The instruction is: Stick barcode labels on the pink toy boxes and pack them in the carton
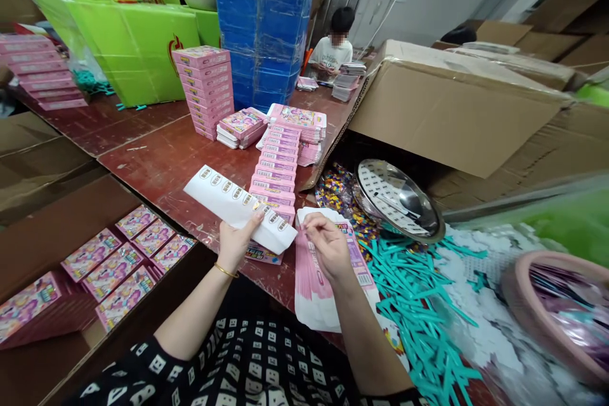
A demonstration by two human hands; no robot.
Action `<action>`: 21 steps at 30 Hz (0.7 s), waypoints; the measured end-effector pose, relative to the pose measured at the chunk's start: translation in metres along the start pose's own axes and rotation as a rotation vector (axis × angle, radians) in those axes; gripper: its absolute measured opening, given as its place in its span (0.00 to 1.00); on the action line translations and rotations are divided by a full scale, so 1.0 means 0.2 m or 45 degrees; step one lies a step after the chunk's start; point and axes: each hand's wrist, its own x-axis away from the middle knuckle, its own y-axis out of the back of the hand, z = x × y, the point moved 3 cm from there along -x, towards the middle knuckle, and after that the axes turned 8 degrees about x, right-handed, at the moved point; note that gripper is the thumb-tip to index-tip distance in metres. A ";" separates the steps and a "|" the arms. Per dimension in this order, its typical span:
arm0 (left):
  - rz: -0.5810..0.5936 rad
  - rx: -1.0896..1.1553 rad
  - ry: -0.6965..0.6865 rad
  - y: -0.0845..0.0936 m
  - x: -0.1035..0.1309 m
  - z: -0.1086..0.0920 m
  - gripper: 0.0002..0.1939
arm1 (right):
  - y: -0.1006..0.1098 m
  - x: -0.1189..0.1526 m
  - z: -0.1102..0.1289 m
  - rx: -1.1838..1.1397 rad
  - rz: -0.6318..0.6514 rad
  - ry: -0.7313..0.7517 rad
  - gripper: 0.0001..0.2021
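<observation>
My left hand point(238, 240) grips a long white strip of oval stickers point(228, 196), its thumb on top. Just right of the strip's end, my right hand point(329, 244) is closed, thumb and fingertips pinched together; whatever is between them is too small to name. Below that hand lie flat pink and white cartons point(309, 273). Partly under the strip sits a pink box point(264, 254). Behind the strip runs an overlapping row of pink boxes point(273, 168), their barcode sides showing.
Tall pink stack point(204, 92) beside blue crates point(261, 25); open carton of pink boxes point(102, 260) at lower left. On the right are a steel bowl point(399, 200), teal plastic pieces point(423, 311), a pink basin point(523, 279) and a large cardboard box point(457, 108). A person point(333, 51) sits behind.
</observation>
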 end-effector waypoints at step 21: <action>-0.048 -0.260 0.169 0.35 0.04 0.16 0.24 | -0.24 -0.33 -0.25 0.319 0.386 -0.055 0.22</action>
